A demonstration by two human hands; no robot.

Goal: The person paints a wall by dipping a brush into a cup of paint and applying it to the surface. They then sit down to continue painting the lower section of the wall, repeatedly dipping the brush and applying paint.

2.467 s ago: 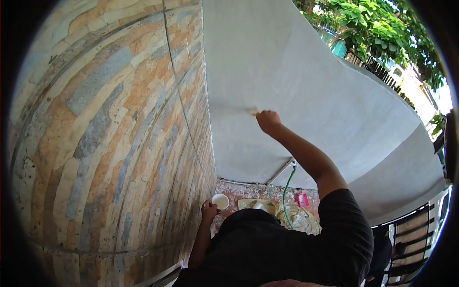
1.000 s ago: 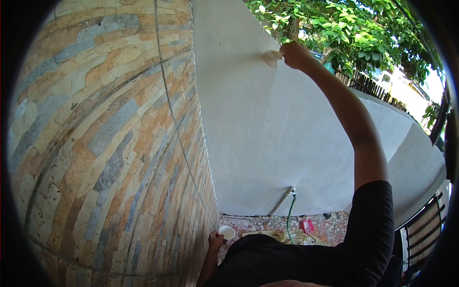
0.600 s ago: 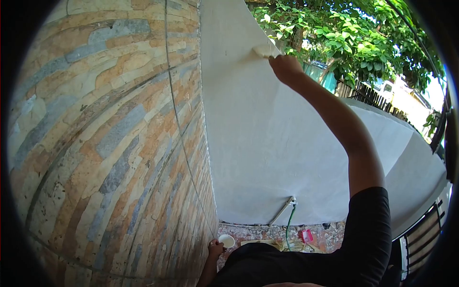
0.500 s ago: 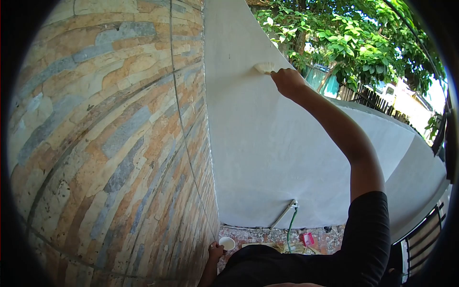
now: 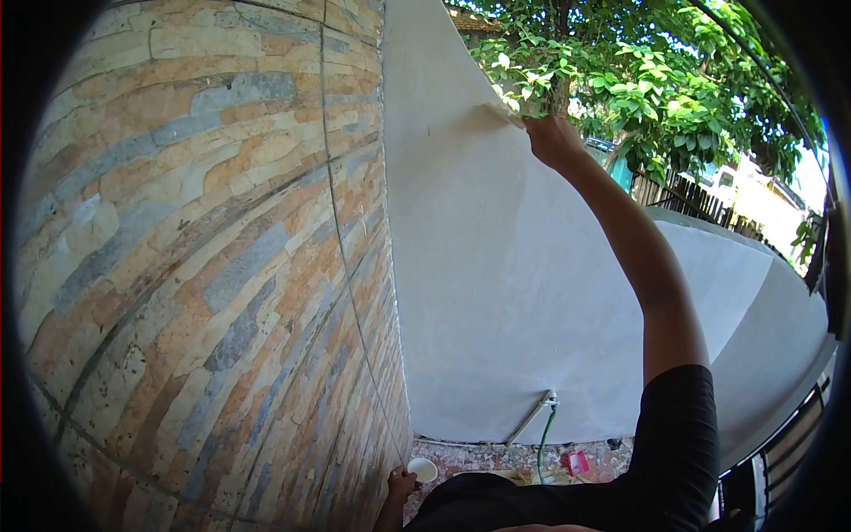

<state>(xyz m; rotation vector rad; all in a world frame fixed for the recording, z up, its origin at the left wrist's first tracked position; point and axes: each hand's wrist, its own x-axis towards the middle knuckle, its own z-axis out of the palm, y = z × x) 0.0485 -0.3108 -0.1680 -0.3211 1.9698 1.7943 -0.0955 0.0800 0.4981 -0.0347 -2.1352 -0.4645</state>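
Note:
High on the grey-white wall (image 5: 479, 266), my right hand (image 5: 553, 142) is closed around the handle of a paintbrush (image 5: 514, 119). Its bristles lie against the wall near the sloping top edge, and the brush looks blurred and partly covered by the hand. Down low, my left hand (image 5: 402, 483) grips a white cup (image 5: 423, 470) by its side, close to the foot of the stone-tiled wall. The cup's mouth faces up, with something pale inside.
A stone-tiled wall (image 5: 222, 266) fills the left side. Low on the painted wall a tap pipe (image 5: 530, 418) carries a green hose (image 5: 544, 443). A pink plastic item (image 5: 577, 462) lies on the littered floor. Leafy branches (image 5: 647, 75) and a fence (image 5: 687, 195) stand beyond the wall.
My right hand with the paintbrush has moved up and to the right, to the wall's sloping edge. My left hand still holds the cup low down. The view has shifted slightly.

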